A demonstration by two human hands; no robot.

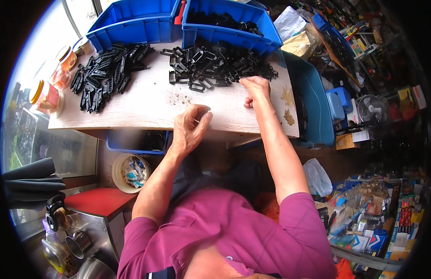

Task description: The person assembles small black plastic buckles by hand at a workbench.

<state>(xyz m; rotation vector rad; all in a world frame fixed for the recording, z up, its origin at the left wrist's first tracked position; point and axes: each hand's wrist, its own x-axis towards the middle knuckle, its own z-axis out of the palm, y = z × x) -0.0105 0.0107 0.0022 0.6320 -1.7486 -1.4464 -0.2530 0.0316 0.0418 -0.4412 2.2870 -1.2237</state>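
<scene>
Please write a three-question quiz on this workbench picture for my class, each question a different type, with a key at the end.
1. Multiple choice: What lies nearest the bare right grip?
A) a round grey desk fan
B) the right-hand pile of black plastic looped parts
C) a red-topped metal cabinet

2. True or false: The bare left grip is closer than the right grip to the near edge of the pale wood-grain table.

3. Fill the gap: The round cream plastic bucket, lower than the tabletop, is on the ____ side of the picture.

Key: 1. B; 2. True; 3. left
</scene>
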